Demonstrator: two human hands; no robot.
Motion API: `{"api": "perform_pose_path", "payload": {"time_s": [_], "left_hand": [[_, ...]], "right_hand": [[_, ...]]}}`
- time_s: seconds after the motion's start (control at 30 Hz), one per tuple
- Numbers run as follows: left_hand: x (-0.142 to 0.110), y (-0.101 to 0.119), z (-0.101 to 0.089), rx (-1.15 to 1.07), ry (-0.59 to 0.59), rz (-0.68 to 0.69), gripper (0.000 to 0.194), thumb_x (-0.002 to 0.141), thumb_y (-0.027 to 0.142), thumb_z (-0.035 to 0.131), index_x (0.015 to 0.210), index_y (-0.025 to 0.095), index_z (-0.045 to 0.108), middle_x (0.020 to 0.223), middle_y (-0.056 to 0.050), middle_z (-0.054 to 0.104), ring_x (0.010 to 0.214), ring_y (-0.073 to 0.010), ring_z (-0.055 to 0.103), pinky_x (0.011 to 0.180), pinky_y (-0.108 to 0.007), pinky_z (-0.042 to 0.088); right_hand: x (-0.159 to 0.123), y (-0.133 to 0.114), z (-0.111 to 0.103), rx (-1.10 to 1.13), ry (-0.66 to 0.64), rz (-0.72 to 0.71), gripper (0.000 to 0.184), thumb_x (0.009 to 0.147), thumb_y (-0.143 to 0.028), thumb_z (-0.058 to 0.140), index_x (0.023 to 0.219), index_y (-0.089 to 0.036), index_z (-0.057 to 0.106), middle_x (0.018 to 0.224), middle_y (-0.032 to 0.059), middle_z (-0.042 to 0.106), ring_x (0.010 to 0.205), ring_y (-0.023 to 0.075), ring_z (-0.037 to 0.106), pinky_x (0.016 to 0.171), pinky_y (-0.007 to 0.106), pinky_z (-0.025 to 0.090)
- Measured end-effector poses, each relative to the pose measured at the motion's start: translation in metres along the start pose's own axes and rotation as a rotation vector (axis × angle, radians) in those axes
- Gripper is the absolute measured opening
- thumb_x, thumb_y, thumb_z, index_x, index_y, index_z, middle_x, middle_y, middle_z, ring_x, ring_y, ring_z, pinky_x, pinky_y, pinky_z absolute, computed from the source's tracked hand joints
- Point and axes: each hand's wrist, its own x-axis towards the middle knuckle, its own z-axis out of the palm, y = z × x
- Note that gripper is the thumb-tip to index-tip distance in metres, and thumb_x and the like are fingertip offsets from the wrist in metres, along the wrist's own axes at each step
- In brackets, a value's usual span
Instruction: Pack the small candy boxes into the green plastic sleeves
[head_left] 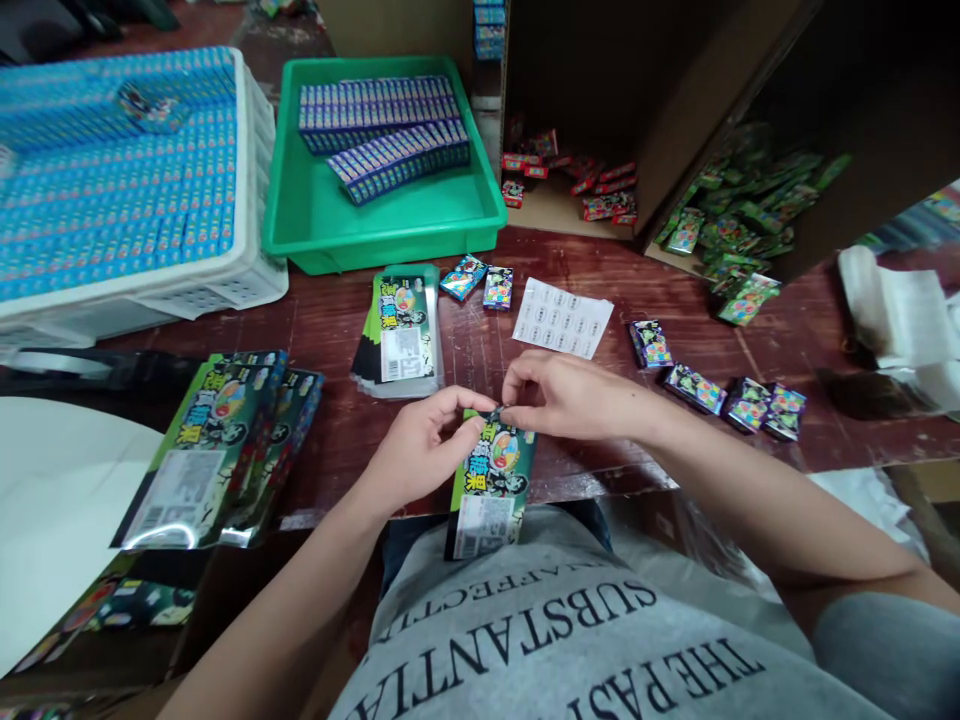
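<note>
Pouch (496,480) at the lower centre of the frame lies just below both hands, its long axis running up and down the frame with a slight lean, its top edge touched by each. Left hand (420,445) pinches the top-left corner between thumb and forefinger; right hand (566,395), fingers curled, pinches farther right along that edge.

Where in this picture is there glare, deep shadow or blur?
In the head view, glare shines along the lower edges of the pouches at left; deep shadow fills the cardboard box; the blue packs at upper left look blurred.
</note>
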Motion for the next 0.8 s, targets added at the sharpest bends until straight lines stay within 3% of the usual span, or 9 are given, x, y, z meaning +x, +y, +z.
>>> {"api": "perform_pose_path", "payload": {"time_s": [0.07, 0.13, 0.23, 0.33, 0.43, 0.53, 0.6, 0.67, 0.8], "left_hand": [[-0.001, 0.000, -0.002, 0.005, 0.012, -0.009, 0.019, 0.092, 0.028, 0.063, 0.107, 0.017, 0.069, 0.097, -0.005, 0.075, 0.083, -0.0145, 0.069, 0.077, -0.028, 0.057], [-0.003, -0.002, -0.003, 0.027, 0.029, -0.008, 0.019, 0.092, 0.027, 0.062, 0.108, 0.018, 0.069, 0.098, -0.005, 0.075, 0.083, -0.0152, 0.069, 0.078, -0.030, 0.057], [-0.009, -0.005, -0.006, 0.036, 0.059, 0.008, 0.020, 0.093, 0.026, 0.059, 0.108, 0.018, 0.069, 0.102, -0.006, 0.075, 0.089, -0.0181, 0.070, 0.083, -0.035, 0.058], [-0.028, -0.005, -0.020, 0.012, 0.123, 0.034, 0.024, 0.096, 0.028, 0.056, 0.116, 0.019, 0.067, 0.116, -0.009, 0.074, 0.105, -0.0211, 0.070, 0.096, -0.040, 0.057], [-0.067, 0.013, -0.053, 0.247, 0.424, 0.068, 0.039, 0.099, 0.034, 0.057, 0.136, 0.024, 0.058, 0.145, -0.011, 0.061, 0.131, -0.0249, 0.060, 0.114, -0.045, 0.046], [-0.108, 0.034, -0.103, 0.681, 0.750, -0.056, 0.079, 0.088, 0.054, 0.070, 0.155, 0.024, 0.040, 0.162, -0.014, 0.043, 0.148, -0.0358, 0.042, 0.123, -0.056, 0.031], [-0.121, 0.038, -0.139, 0.914, 0.748, -0.247, 0.112, 0.074, 0.069, 0.075, 0.161, 0.016, 0.028, 0.166, -0.020, 0.033, 0.151, -0.0434, 0.032, 0.123, -0.060, 0.027], [-0.119, 0.027, -0.168, 1.039, 0.639, -0.424, 0.136, 0.063, 0.078, 0.077, 0.163, 0.008, 0.017, 0.167, -0.026, 0.026, 0.153, -0.0463, 0.028, 0.122, -0.058, 0.028], [-0.096, -0.011, -0.193, 1.151, 0.451, -0.644, 0.154, 0.058, 0.083, 0.075, 0.163, 0.001, -0.001, 0.167, -0.032, 0.017, 0.151, -0.0497, 0.028, 0.118, -0.060, 0.033]], "right_hand": [[-0.005, -0.003, 0.004, -0.068, 0.117, -0.017, 0.030, 0.087, -0.037, 0.073, 0.110, -0.022, 0.063, 0.104, 0.0053, 0.066, 0.088, 0.0210, 0.063, 0.074, 0.035, 0.048], [-0.011, -0.006, 0.010, -0.137, 0.186, -0.066, 0.026, 0.091, -0.038, 0.070, 0.111, -0.024, 0.063, 0.109, 0.0065, 0.066, 0.095, 0.0242, 0.064, 0.078, 0.038, 0.050], [-0.014, -0.007, 0.018, -0.202, 0.144, -0.179, 0.017, 0.101, -0.039, 0.058, 0.105, -0.027, 0.070, 0.107, 0.0064, 0.071, 0.104, 0.0278, 0.065, 0.086, 0.045, 0.053], [0.002, -0.005, 0.021, -0.080, 0.039, -0.224, 0.026, 0.100, -0.041, 0.061, 0.122, -0.032, 0.070, 0.116, 0.0045, 0.075, 0.104, 0.0291, 0.070, 0.091, 0.050, 0.055], [0.048, -0.019, 0.026, 0.199, -0.002, -0.246, 0.032, 0.096, -0.038, 0.066, 0.127, -0.031, 0.069, 0.115, 0.0038, 0.077, 0.098, 0.0266, 0.073, 0.089, 0.047, 0.059], [0.119, -0.060, 0.042, 0.467, 0.058, -0.277, 0.024, 0.095, -0.037, 0.065, 0.113, -0.022, 0.073, 0.109, 0.0062, 0.077, 0.092, 0.0228, 0.073, 0.084, 0.041, 0.060], [0.169, -0.096, 0.061, 0.553, 0.046, -0.272, 0.024, 0.097, -0.032, 0.061, 0.113, -0.018, 0.070, 0.106, 0.0070, 0.077, 0.080, 0.0184, 0.072, 0.075, 0.034, 0.061], [0.211, -0.127, 0.082, 0.434, 0.054, -0.282, 0.026, 0.099, -0.031, 0.057, 0.117, -0.018, 0.069, 0.108, 0.0058, 0.077, 0.084, 0.0170, 0.072, 0.079, 0.031, 0.059], [0.261, -0.153, 0.110, 0.208, 0.065, -0.267, 0.024, 0.096, -0.034, 0.062, 0.110, -0.018, 0.072, 0.115, 0.0095, 0.076, 0.112, 0.0265, 0.068, 0.100, 0.041, 0.052]]}}
